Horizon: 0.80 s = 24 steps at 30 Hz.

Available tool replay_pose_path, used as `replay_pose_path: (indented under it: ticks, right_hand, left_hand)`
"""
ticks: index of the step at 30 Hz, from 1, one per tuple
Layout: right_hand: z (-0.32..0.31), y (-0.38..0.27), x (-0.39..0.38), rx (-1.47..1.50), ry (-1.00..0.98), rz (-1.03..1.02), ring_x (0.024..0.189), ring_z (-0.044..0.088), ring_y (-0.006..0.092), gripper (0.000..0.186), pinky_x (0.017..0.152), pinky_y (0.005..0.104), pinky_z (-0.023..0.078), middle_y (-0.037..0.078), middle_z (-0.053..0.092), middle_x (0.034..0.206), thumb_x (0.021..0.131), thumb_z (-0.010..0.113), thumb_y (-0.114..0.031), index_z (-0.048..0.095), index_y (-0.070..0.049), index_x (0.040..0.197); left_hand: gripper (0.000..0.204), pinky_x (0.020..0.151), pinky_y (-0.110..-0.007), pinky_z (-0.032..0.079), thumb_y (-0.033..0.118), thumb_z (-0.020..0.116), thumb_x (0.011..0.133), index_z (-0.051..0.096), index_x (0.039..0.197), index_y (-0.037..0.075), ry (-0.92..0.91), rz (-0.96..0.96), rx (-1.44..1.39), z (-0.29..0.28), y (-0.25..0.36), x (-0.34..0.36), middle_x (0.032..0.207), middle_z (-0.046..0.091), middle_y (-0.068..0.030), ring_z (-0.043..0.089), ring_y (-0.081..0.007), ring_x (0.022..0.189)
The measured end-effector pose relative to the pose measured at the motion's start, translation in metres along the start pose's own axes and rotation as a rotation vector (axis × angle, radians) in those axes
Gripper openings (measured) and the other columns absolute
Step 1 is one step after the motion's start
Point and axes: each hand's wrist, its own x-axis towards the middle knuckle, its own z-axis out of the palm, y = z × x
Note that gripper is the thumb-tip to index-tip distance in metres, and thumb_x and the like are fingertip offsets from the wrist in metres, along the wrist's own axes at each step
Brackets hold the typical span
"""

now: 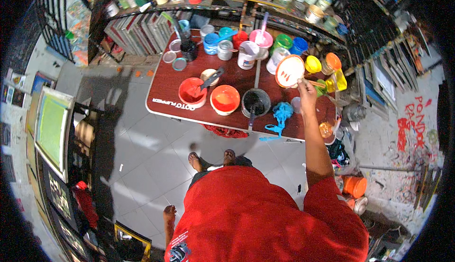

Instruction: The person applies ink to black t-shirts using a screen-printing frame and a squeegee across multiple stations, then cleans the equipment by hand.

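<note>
My right hand (308, 94) reaches out over the right part of the dark red table, its fingers closed on the edge of a round white lid (287, 67) with an orange rim. The lid is tilted up, and orange-red smears mark its face. Near that hand lie a crumpled blue cloth (283, 112) and a small pale lid (296, 103). My left hand (169, 212) hangs low at my left side, away from the table; its fingers look loosely apart and nothing shows in them. Open tubs of red paint (187, 93), orange paint (222, 102) and a dark tub (256, 96) stand along the near edge.
Several paint pots, including a white tub (247, 62) and a blue pot (211, 48), crowd the table's far side. Behind them, shelves hold more jars. Framed screens (137, 35) lean at the far left. An orange tub (354, 186) lies on the right.
</note>
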Motion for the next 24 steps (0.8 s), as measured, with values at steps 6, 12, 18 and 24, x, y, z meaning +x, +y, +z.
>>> replay_pose_path:
  ticks: [6, 12, 18, 24]
  right_hand:
    - [-0.075, 0.021, -0.054, 0.166, 0.256, 0.088, 0.074, 0.052, 0.004, 0.012, 0.067, 0.0194, 0.042, -0.004, 0.061, 0.084, 0.092, 0.064, -0.013, 0.067, -0.003, 0.099]
    - [-0.113, 0.108, -0.075, 0.241, 0.331, 0.245, 0.065, 0.052, 0.0045, 0.01, 0.061, 0.019, 0.042, -0.004, 0.064, 0.079, 0.09, 0.069, -0.018, 0.069, -0.009, 0.092]
    - [-0.093, 0.156, -0.043, 0.264, 0.391, 0.359, 0.061, 0.051, 0.0037, 0.009, 0.056, 0.0192, 0.039, -0.006, 0.062, 0.073, 0.088, 0.071, -0.019, 0.067, -0.013, 0.081]
    - [-0.067, 0.198, -0.002, 0.196, 0.349, 0.513, 0.06, 0.05, 0.0037, 0.016, 0.052, 0.0194, 0.036, -0.006, 0.059, 0.068, 0.088, 0.07, -0.024, 0.064, -0.015, 0.076]
  left_hand:
    - [0.027, 0.052, -0.028, 0.045, 0.031, 0.063, 0.091, 0.063, 0.097, 0.005, -0.095, 0.138, 0.237, -0.014, 0.035, 0.014, 0.082, 0.065, -0.0049, 0.063, -0.0153, 0.069]
    - [0.031, 0.052, -0.029, 0.046, 0.034, 0.061, 0.092, 0.062, 0.096, 0.003, -0.221, 0.464, 0.569, -0.028, 0.061, 0.041, 0.081, 0.065, -0.0051, 0.064, -0.0163, 0.068]
    - [0.035, 0.052, -0.028, 0.044, 0.04, 0.06, 0.092, 0.063, 0.096, 0.005, -0.145, 0.434, 0.396, -0.02, 0.096, 0.025, 0.078, 0.065, -0.0038, 0.062, -0.014, 0.066]
    - [0.033, 0.053, -0.029, 0.044, 0.039, 0.063, 0.091, 0.064, 0.095, 0.006, -0.007, 0.118, 0.168, -0.026, 0.061, -0.011, 0.076, 0.065, -0.0031, 0.06, -0.012, 0.066]
